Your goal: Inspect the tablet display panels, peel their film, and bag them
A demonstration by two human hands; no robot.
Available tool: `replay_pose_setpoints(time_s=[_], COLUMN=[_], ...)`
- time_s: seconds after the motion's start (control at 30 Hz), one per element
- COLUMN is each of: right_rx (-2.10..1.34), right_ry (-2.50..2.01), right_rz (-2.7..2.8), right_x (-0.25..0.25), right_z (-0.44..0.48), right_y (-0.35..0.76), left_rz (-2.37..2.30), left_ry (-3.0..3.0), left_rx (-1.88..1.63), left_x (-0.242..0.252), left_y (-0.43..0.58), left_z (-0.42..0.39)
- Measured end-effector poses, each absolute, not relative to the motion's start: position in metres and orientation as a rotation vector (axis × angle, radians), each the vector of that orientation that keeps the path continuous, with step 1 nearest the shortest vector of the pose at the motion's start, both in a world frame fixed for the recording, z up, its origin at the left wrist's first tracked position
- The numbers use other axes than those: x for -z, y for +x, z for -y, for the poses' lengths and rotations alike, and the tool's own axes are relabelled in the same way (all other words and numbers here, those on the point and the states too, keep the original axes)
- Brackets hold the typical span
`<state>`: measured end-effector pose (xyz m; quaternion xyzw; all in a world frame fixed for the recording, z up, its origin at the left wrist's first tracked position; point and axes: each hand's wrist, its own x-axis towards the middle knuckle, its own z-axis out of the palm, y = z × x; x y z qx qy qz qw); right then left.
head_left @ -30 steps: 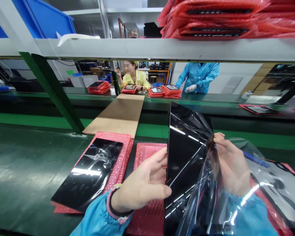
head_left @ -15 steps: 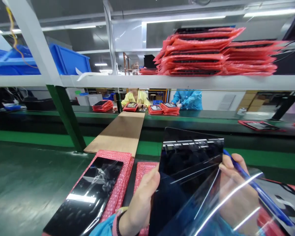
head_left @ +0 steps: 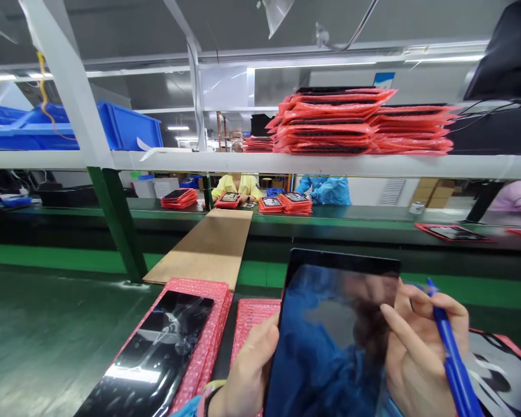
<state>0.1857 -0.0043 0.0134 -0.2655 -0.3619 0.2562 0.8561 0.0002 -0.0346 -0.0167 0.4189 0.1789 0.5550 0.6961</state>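
Observation:
In front of me stands a black glossy tablet (head_left: 330,336), tilted up with its glass toward me and reflecting blue sleeves. My left hand (head_left: 254,359) grips its left edge, thumb on the front. At the right edge is my right hand (head_left: 421,341), one fingertip touching the glass. A blue pen (head_left: 449,353) is tucked in that same hand, pointing up between the fingers. Left of the hands, another dark glass panel (head_left: 156,347) in clear film lies on stacked pink bubble-wrap bags (head_left: 212,336). Further pink bubble wrap (head_left: 256,318) lies behind my left hand.
A grey-and-black panel (head_left: 499,370) lies to the right. A wooden board (head_left: 208,243) bridges toward the far bench. Overhead, a white shelf (head_left: 243,164) carries red-wrapped stacks (head_left: 330,124) and blue bins (head_left: 128,127). Co-workers in yellow (head_left: 238,185) and blue (head_left: 325,190) sit across.
The loose clear film at my right hand is no longer visible in front of the tablet. My right hand has turned, and the pen now points up. The view has tipped slightly upward.

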Motion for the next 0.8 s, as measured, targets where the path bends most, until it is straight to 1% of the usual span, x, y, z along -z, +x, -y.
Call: replay_pose_setpoints(time_s=[0.13, 0.2, 0.27, 0.4, 0.5, 0.57, 0.67, 0.8], right_rx=[-0.632, -0.693, -0.737, -0.861, -0.948, -0.867, -0.776, -0.918], right_ry=[-0.612, -0.638, -0.66, -0.748, -0.84, -0.934, -1.037, -1.111], right_rz=[0.764, 0.782, 0.802, 0.835, 0.954, 1.034, 1.022, 1.082], right_x=[-0.011, -0.007, 0.001, 0.028, 0.057, 0.079, 0.113, 0.146], right_z=[0.001, -0.004, -0.009, -0.021, -0.032, -0.04, -0.053, -0.066], right_y=[0.182, 0.182, 0.18, 0.179, 0.19, 0.204, 0.227, 0.241], left_rz=[-0.543, -0.524, -0.53, -0.773, -0.955, -1.105, -1.291, -1.424], left_ry=[0.999, 1.055, 1.126, 1.052, 0.88, 0.784, 0.77, 0.875], left_rx=[-1.349, -1.403, -1.397, -1.332, -1.383, -1.389, -1.307, -1.236], left_x=[0.023, 0.022, 0.019, 0.024, 0.043, 0.06, 0.087, 0.124], left_y=[0.0, 0.0, 0.0, 0.0, -0.007, -0.017, -0.032, -0.042], left_z=[0.033, 0.034, 0.034, 0.036, 0.035, 0.033, 0.026, 0.011])
